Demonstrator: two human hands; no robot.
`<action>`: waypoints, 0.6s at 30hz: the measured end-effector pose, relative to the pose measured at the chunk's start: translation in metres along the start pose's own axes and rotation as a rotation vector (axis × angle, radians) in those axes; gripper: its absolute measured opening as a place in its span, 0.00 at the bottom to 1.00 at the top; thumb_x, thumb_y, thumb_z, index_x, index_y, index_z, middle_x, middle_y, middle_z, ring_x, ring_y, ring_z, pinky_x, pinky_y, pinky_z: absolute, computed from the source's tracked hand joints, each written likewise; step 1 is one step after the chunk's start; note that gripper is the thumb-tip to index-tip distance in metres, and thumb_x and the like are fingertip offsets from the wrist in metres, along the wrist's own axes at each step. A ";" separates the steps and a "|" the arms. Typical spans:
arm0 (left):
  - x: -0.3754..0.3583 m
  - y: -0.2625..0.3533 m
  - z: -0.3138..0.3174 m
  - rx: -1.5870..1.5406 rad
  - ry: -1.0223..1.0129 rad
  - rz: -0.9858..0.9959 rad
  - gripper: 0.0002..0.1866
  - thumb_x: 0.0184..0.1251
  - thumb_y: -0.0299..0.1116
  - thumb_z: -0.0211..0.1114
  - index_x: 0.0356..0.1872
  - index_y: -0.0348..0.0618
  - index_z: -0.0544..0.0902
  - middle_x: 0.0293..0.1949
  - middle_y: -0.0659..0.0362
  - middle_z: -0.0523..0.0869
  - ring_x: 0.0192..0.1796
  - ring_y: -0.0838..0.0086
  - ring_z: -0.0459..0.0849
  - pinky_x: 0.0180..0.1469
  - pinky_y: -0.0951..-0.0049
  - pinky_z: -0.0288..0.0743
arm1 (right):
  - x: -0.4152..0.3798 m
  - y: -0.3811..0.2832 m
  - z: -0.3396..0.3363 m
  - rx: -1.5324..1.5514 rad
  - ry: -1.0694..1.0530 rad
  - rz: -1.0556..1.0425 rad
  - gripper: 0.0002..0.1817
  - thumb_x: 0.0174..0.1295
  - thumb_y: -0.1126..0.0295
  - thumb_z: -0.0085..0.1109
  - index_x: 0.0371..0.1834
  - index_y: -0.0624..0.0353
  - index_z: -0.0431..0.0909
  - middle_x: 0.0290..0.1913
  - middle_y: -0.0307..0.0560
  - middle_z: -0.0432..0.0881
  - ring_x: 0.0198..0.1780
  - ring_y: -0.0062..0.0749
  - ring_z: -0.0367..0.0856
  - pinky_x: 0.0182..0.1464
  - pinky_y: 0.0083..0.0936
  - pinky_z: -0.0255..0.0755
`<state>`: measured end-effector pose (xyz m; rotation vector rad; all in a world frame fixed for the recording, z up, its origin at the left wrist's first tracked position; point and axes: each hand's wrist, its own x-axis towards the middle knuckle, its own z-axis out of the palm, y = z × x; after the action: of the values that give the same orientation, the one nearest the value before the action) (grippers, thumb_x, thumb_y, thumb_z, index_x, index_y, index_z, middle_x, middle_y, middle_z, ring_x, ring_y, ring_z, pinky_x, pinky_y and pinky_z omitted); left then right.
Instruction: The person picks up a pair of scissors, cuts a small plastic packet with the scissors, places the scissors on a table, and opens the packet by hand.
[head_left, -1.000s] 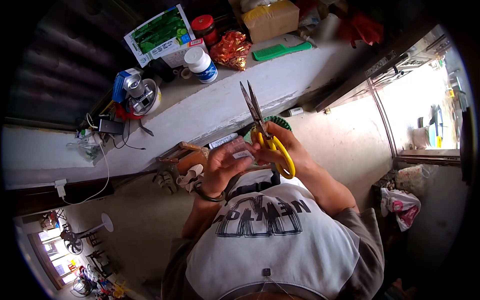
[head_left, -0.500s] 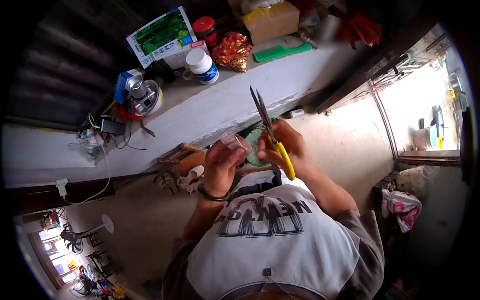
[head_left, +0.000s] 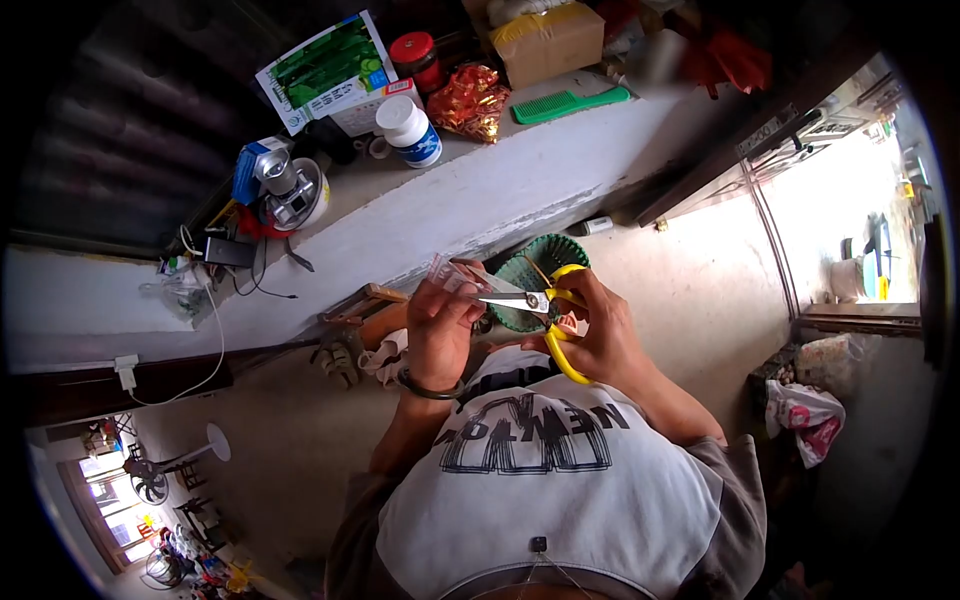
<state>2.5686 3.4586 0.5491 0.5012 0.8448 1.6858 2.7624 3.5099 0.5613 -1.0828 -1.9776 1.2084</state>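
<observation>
My left hand, with a dark bangle at the wrist, pinches a small clear plastic packet with faint reddish print. My right hand has its fingers in the yellow handles of a pair of scissors. The scissor blades are spread apart and point left. One blade reaches the fingers of my left hand, and the other passes over by the packet. Below the scissors, a green basket stands on the floor.
On the ledge ahead are a white bottle, a red-lidded jar, a red and gold bag, a green comb and a cardboard box. Shoes lie on the floor at left. A doorway opens at right.
The scissors have swung from pointing up and away to pointing left, and their blades have opened. They have come to the packet, which my left hand still holds.
</observation>
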 end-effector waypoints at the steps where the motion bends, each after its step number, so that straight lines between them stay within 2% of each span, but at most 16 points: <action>1: 0.000 0.000 -0.001 0.002 -0.020 0.004 0.13 0.62 0.23 0.61 0.49 0.37 0.77 0.46 0.58 0.80 0.38 0.80 0.76 0.36 0.79 0.66 | 0.000 0.000 -0.001 -0.017 -0.006 0.011 0.36 0.39 0.53 0.79 0.45 0.62 0.71 0.38 0.50 0.78 0.36 0.39 0.83 0.37 0.27 0.78; 5: 0.002 -0.004 -0.010 0.030 -0.074 0.015 0.14 0.62 0.22 0.61 0.49 0.37 0.77 0.47 0.57 0.80 0.39 0.80 0.77 0.37 0.79 0.67 | 0.001 0.002 -0.002 -0.072 0.005 -0.024 0.36 0.39 0.52 0.78 0.45 0.62 0.71 0.37 0.49 0.79 0.35 0.38 0.83 0.36 0.27 0.77; 18: -0.002 -0.006 -0.006 0.041 -0.020 0.055 0.15 0.61 0.22 0.62 0.50 0.37 0.76 0.48 0.56 0.79 0.38 0.81 0.76 0.38 0.80 0.68 | 0.000 0.004 0.001 -0.112 0.009 -0.018 0.34 0.38 0.52 0.78 0.44 0.59 0.72 0.28 0.47 0.79 0.29 0.38 0.81 0.31 0.29 0.73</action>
<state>2.5686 3.4558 0.5414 0.5730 0.8589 1.7141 2.7630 3.5101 0.5572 -1.1208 -2.0647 1.0924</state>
